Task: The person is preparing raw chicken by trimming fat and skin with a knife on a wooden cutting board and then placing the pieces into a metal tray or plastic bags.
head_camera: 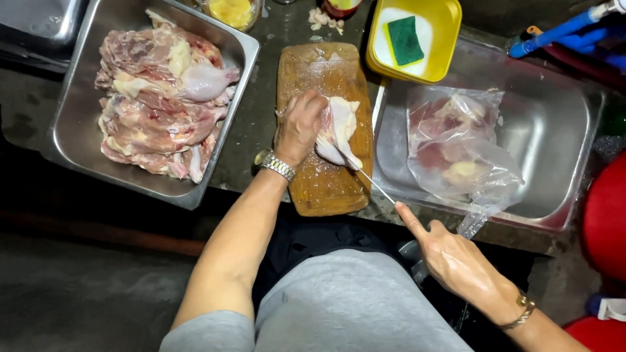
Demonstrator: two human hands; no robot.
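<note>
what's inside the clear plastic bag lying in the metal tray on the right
The clear plastic bag in the metal tray holds raw meat pieces, pink with a yellowish part. The wrinkled, glaring plastic hides how many there are and what lies beneath.

So I'm looking down at a dark, wet-looking counter (257, 140). Sitting on it: a steel tray (75, 140) on the left piled with raw chicken, a wooden cutting board (326, 189) in the middle, a yellow tray (443, 39) holding a green sponge, and a second steel tray (561, 130) on the right with a plastic bag of meat. Small pale scraps (324, 19) lie above the board.
</note>
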